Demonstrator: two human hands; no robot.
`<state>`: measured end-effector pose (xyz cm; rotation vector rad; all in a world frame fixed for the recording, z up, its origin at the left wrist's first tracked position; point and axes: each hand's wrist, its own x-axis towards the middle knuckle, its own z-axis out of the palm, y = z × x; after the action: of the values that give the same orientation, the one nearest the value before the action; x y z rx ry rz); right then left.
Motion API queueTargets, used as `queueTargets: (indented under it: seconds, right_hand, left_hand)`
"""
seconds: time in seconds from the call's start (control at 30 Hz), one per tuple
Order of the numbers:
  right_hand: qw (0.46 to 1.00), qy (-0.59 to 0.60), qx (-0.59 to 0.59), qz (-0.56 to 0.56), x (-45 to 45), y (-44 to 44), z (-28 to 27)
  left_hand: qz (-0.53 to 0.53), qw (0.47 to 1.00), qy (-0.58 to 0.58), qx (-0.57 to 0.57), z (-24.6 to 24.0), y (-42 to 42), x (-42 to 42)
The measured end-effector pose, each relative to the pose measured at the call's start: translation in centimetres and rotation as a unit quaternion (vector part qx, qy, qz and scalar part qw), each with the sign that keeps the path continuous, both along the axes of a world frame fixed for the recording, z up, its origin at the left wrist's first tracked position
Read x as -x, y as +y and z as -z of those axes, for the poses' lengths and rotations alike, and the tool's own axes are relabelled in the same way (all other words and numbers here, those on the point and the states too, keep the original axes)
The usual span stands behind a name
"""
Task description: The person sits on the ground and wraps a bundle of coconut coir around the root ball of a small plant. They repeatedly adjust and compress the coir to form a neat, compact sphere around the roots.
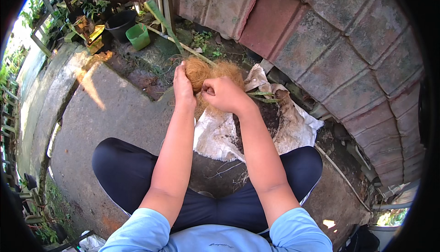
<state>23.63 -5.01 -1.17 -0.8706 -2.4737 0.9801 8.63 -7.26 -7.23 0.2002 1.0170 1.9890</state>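
A round ball of brown coir fibre (197, 73) rests against the palm of my left hand (184, 85), whose fingers curve up its left side. My right hand (221, 93) is at the ball's lower right, thumb and fingers pinched together; whether a strand lies between them cannot be told. A long green stalk (165, 26) rises from behind the ball. More loose coir fibre (230, 73) lies behind and below my right hand. Beneath is a white woven sack (218, 136), opened out, with dark soil (268, 118) on it.
Stacked clay roof tiles (309, 45) run along the right. A green plastic pot (138, 37) and a black pot (121, 21) stand at the upper left, beside potted plants. Concrete slabs (113, 114) with a raised edge lie at left. A thin pole (343, 176) lies at right.
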Motion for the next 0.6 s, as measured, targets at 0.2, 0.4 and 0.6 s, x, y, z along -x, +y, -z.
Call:
queueTargets:
  seconds: [0.2, 0.4, 0.6]
  right_hand:
    - [0.998, -0.025, 0.038, -0.035, -1.0, -0.6, -3.4]
    - [0.999, 0.028, -0.019, -0.043, -2.4, 0.4, -4.1]
    - [0.984, 0.136, -0.116, -0.005, -2.0, 1.4, -2.2]
  left_hand:
    - [0.017, 0.978, 0.200, 0.060, 1.5, 0.0, 0.3]
    - [0.102, 0.959, 0.252, 0.082, 1.1, -0.7, -0.2]
    - [0.191, 0.949, 0.250, 0.033, 2.4, -0.6, 0.4]
